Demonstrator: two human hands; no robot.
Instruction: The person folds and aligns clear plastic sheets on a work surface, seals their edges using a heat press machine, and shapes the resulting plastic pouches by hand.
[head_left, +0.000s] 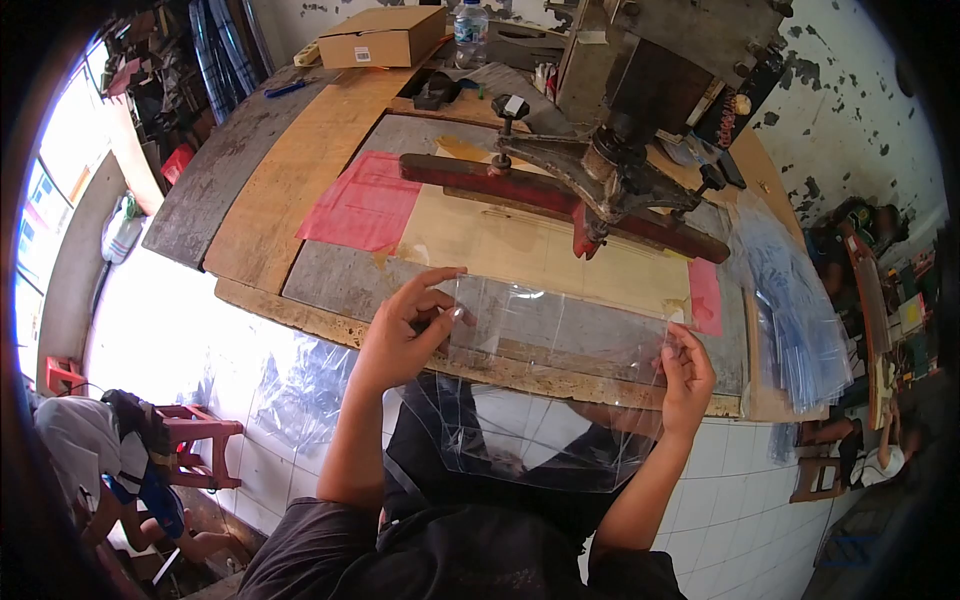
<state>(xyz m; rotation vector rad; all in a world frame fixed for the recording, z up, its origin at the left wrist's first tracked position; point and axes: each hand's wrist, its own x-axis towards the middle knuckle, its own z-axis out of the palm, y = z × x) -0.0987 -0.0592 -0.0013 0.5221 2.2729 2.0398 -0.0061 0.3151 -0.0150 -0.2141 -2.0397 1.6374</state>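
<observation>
A clear plastic sheet with fold lines stretches between my two hands, over the front edge of the worktable and my lap. My left hand pinches its upper left corner between thumb and fingers. At the opposite side my right hand grips the right edge. Just beyond the sheet lies a cream-coloured board, with a pink sheet at its left end. Above the board hangs the long dark red bar of a press.
Stacked clear plastic sheets lie at the table's right side. A cardboard box and a water bottle stand at the back. On the left floor are loose plastic and a red stool. Other people sit at both sides.
</observation>
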